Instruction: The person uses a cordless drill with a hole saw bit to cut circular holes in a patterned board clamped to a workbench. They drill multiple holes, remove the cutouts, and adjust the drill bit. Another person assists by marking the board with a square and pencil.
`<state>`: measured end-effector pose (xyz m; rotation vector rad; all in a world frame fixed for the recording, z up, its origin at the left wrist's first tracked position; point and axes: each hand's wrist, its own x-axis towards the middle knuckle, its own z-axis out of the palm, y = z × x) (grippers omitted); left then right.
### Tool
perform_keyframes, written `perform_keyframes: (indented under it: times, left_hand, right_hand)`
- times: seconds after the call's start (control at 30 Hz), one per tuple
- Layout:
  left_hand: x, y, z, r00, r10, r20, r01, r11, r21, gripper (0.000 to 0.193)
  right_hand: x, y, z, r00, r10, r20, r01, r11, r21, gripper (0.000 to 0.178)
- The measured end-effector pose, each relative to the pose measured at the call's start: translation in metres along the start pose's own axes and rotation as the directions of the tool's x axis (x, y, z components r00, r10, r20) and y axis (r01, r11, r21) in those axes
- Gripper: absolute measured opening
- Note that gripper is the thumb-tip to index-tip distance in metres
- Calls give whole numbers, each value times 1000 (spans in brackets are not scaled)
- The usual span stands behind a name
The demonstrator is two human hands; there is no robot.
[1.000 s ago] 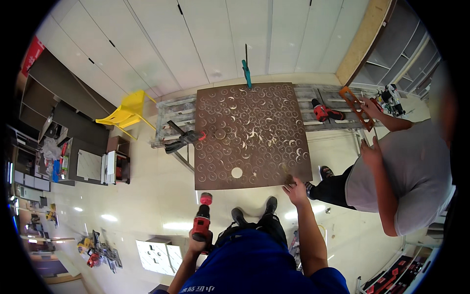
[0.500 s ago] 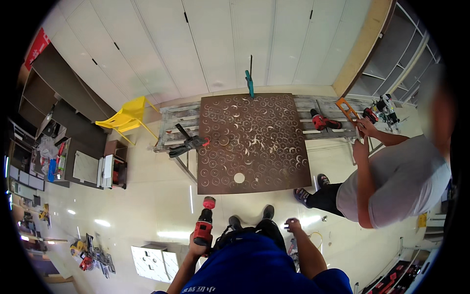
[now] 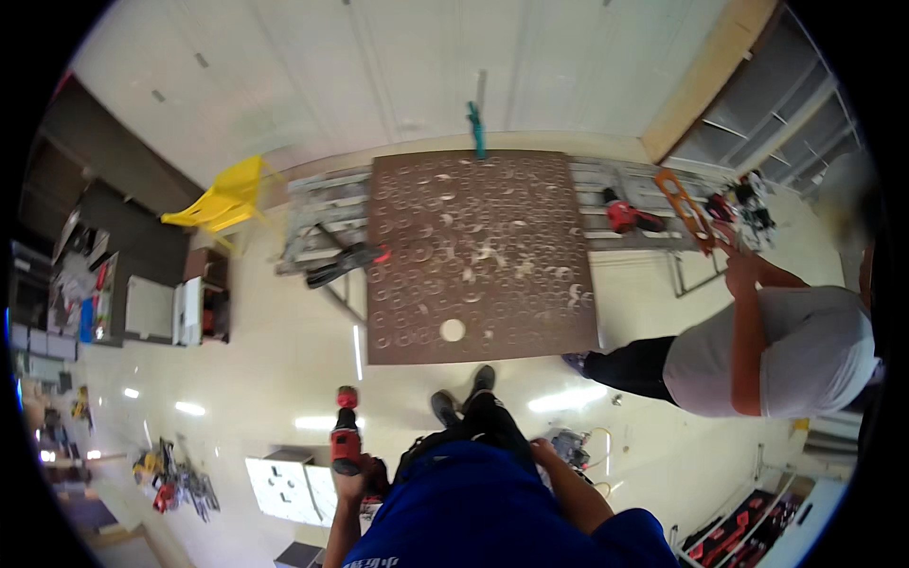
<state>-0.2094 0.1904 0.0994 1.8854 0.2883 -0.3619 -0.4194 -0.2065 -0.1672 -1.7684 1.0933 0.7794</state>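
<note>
My left hand (image 3: 352, 485) is wrapped round the grip of a red and black cordless drill (image 3: 347, 449). A red hole saw (image 3: 347, 397) is fitted at its front, pointing away from me, apart from the board. My right hand (image 3: 543, 452) hangs beside my right hip, its fingers hidden against my body. Ahead of me a brown board (image 3: 417, 308) lies on a slatted bench, covered with ring-shaped cuts and pale crescent marks. One round hole goes right through near its front edge. A black clamp (image 3: 343, 264) grips its left edge, and a teal clamp (image 3: 475, 131) its far edge.
The grey bench (image 3: 317, 213) extends past the board on both sides; another red drill (image 3: 625, 216) lies to the right. At right a person in a grey shirt (image 3: 800, 346) holds an orange slotted tool (image 3: 684, 210). A yellow chair (image 3: 227, 194) stands left; white panels (image 3: 289, 488) stand behind left.
My left hand has moved left with the drill. My right hand has drawn in to my hip. My feet have shifted left, and the other person's arms have moved.
</note>
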Motion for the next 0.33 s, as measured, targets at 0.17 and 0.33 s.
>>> perform_keyframes:
  times: [0.17, 0.33]
  left_hand:
    - [32, -63, -1, 976, 199, -86, -187, 974, 131, 29]
    - [78, -72, -19, 987, 152, -58, -151, 988, 28, 44]
  right_hand:
    - [74, -46, -19, 998, -57, 27, 54, 994, 91, 32]
    - [91, -104, -46, 998, 10, 68, -36, 913, 405, 30]
